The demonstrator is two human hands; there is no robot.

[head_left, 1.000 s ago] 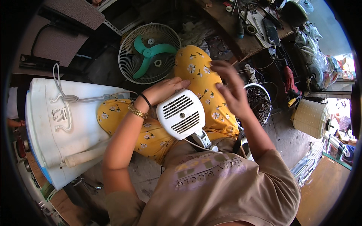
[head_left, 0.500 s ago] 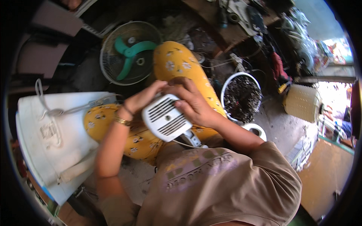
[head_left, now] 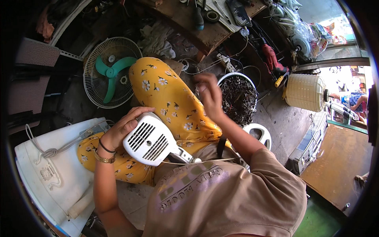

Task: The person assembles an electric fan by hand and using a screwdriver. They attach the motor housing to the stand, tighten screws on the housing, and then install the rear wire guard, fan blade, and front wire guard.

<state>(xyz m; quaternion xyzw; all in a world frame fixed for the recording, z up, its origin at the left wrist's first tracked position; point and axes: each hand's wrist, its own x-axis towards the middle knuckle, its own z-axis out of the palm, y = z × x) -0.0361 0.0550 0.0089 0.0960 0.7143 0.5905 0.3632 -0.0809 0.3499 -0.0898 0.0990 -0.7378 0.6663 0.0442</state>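
Our left hand (head_left: 121,129) grasps the edge of a white motor housing (head_left: 149,143), which lies slotted side up over our yellow floral trousers (head_left: 179,106). Our right hand (head_left: 210,95) hangs in the air near a white-rimmed bucket (head_left: 238,74) of small dark pieces (head_left: 239,99), its fingers curled; we cannot tell whether they pinch anything. Past the trousers, green fan blades (head_left: 111,73) lie in a round wire guard (head_left: 92,90), and a roll of tape (head_left: 207,16) rests on the surface (head_left: 177,16) farther ahead
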